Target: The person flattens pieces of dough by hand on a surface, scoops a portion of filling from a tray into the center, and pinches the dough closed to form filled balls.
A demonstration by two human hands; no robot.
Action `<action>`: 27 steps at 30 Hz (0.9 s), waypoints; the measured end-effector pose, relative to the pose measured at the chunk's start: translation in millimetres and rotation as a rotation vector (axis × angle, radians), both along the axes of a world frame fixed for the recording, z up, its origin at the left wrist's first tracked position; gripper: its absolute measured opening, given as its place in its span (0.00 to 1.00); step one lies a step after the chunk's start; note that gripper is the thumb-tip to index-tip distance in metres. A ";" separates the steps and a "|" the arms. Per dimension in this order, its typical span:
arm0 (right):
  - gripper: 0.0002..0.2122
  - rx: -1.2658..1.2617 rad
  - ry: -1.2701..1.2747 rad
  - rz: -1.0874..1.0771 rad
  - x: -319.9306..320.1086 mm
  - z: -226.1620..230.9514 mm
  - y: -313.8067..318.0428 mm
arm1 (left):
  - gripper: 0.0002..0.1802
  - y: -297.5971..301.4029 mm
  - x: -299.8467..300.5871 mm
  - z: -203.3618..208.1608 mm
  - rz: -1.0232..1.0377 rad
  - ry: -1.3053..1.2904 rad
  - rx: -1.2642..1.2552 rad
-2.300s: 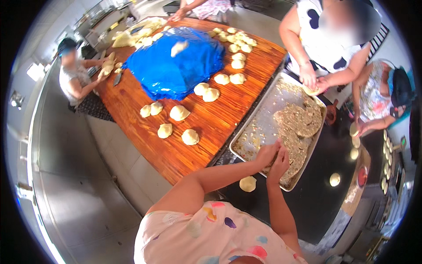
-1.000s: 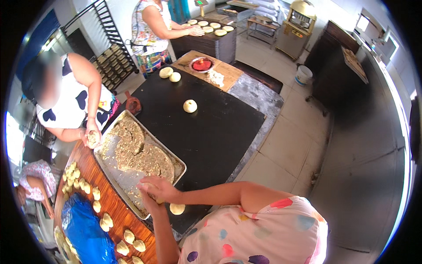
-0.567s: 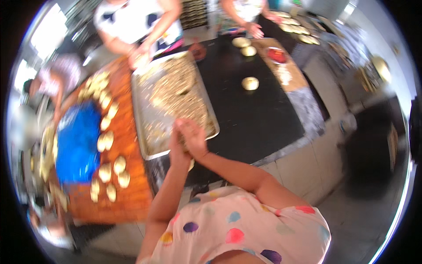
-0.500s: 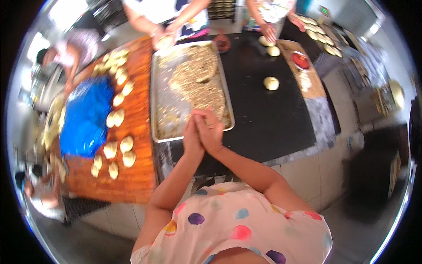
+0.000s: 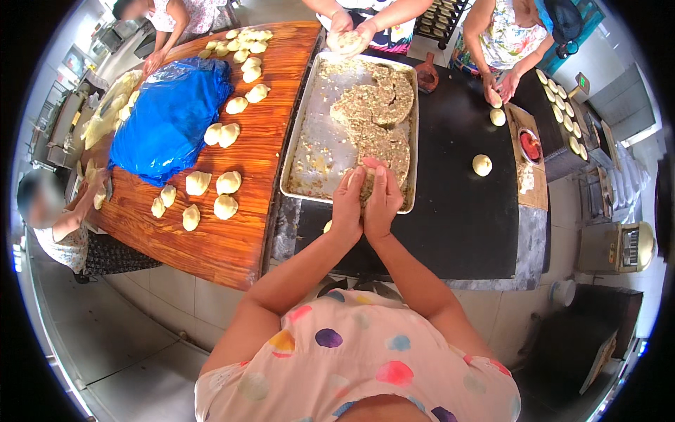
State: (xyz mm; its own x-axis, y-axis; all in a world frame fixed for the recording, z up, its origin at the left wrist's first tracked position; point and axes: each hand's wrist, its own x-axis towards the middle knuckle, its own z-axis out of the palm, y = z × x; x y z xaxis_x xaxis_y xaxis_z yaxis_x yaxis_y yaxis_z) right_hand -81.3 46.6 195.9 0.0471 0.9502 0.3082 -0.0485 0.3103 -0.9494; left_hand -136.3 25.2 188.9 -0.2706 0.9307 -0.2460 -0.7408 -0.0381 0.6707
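Over the near edge of a metal baking tray [image 5: 288, 169], my two hands are cupped together around a lump of brown, crumbly filling [image 5: 367, 184]. My left hand [image 5: 346, 209] presses the lump from the left and my right hand [image 5: 382, 202] from the right, fingers pointing away from me. More of the same chopped filling [image 5: 373, 105] is spread over the tray's right and far parts. A pale dough ball [image 5: 328, 225] shows partly beside my left wrist, the rest hidden by it.
Dough pieces [image 5: 226, 206] and a blue plastic sheet [image 5: 169, 119] lie on the wooden table [image 5: 239, 250] at left. Co-workers surround the tables; one holds dough [image 5: 347, 41] above the tray's far edge. A dough ball [image 5: 481, 165] and a red-filled bowl [image 5: 529, 145] are at right.
My palms, pressed together before, have parted slightly, and the filling shows between them. My view has shifted, so the tables appear farther right and higher. The co-worker's hands across the tray have opened somewhat.
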 end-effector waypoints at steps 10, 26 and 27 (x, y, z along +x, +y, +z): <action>0.30 -0.470 0.434 0.267 -2.6 0.6 16.4 | 0.27 35.7 -60.7 -11.7 -0.336 0.542 -0.059; 0.16 0.108 -0.146 0.193 -12.6 6.0 9.4 | 0.28 16.9 -65.4 -14.0 -0.291 0.489 -0.072; 0.21 0.129 -0.209 0.257 -7.2 16.9 5.9 | 0.29 18.5 -77.5 -7.2 -0.359 0.469 -0.094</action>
